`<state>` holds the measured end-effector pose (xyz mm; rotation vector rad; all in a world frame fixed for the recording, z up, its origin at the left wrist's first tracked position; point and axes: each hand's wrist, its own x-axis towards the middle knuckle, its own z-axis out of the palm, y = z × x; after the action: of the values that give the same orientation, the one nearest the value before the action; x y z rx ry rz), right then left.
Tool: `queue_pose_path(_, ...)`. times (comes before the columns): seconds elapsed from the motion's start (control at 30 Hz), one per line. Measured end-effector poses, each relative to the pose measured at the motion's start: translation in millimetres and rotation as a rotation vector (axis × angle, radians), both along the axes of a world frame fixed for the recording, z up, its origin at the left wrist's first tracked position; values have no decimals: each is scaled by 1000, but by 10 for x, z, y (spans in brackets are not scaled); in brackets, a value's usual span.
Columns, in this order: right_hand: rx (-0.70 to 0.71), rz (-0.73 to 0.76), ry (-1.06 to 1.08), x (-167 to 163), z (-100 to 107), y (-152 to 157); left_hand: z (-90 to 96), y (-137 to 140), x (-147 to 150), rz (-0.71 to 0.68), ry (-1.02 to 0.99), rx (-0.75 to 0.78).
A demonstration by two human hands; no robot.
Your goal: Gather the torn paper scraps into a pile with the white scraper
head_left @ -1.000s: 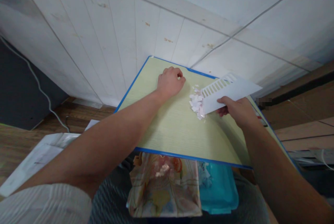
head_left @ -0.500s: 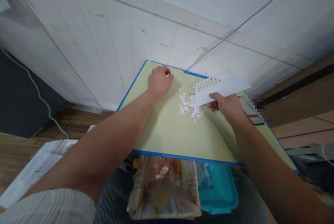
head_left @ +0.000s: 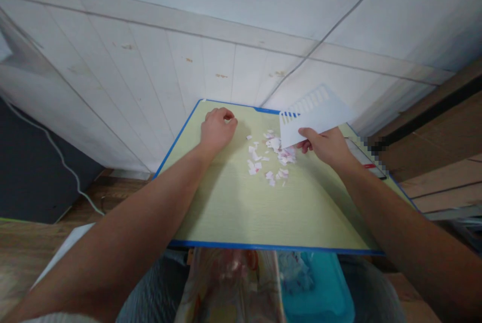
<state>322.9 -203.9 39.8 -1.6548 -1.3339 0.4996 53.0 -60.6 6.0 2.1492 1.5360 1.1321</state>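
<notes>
My right hand [head_left: 326, 147] grips a white slotted sheet [head_left: 316, 119], thumb on top, with a row of cut-out slits along its upper left edge. The sheet is tilted above a loose heap of small white paper scraps [head_left: 273, 142], some with pinkish marks. These scraps lie on a pale yellow board [head_left: 226, 207] with a blue rim. Left of the heap, my left hand [head_left: 218, 127] rests near the board's far left corner, its fingers curled and closed; whatever they may hold is hidden.
A phone [head_left: 363, 157] lies at the board's right side, partly behind my right hand. Below the near edge are a patterned bag [head_left: 229, 288] and a turquoise plastic box [head_left: 318, 288] with crumpled pieces inside. A white panelled wall [head_left: 158, 72] stands behind, with a grey cable [head_left: 320, 41] across it.
The camera view has shifted, so the board appears lower. The sheet is off the heap more, showing more scraps, and some scraps now lie nearer the front. My left hand keeps its curled pose.
</notes>
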Motion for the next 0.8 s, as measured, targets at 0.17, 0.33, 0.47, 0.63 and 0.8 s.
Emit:
queue_pose_path(0.17,-11,6,-8,229,-14,27,6,-38,-73,-37,40,-6)
queue_pose_path(0.33,-113,93,16,80,-64,7,7,-50,-112,-8,42,-21)
queue_pose_path(0.47,-93,111,60,91,-29,38,20,-58,-101,-16,45,-24)
queue_pose_path(0.63,-40,-140,-37,315,-52,58,28,-77,-52,-23,42,-8)
queue_pose_path(0.8,-40,-11,-9,190,-123,-86,-15,-126,25,-48,37,19)
